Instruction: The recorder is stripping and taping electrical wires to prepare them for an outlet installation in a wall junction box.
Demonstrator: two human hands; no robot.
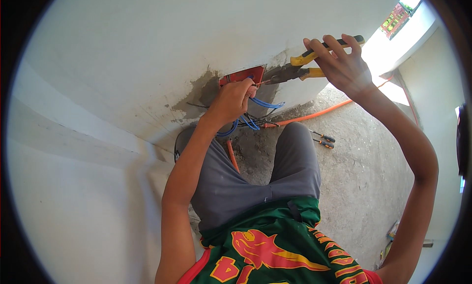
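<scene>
A red electrical box point(242, 75) is set in the wall, with rough grey mortar around it. Just in front of it, my left hand point(233, 98) is closed in a pinch on wires point(253, 84), and a bare copper-coloured end points right from its fingertips. My right hand point(344, 67) grips pliers with yellow and black handles point(312, 73), which stand spread apart. The dark jaws point(284, 74) reach the copper-coloured end; whether they bite on it I cannot tell. Blue wires point(268, 104) and black ones hang in loops below my left hand.
An orange conduit point(314, 116) runs along the floor to the right, and a shorter orange piece point(232, 156) lies between my legs. Two screwdrivers point(324, 140) with black and orange handles lie on the dusty concrete floor point(359, 171). The white wall point(162, 43) stands close ahead.
</scene>
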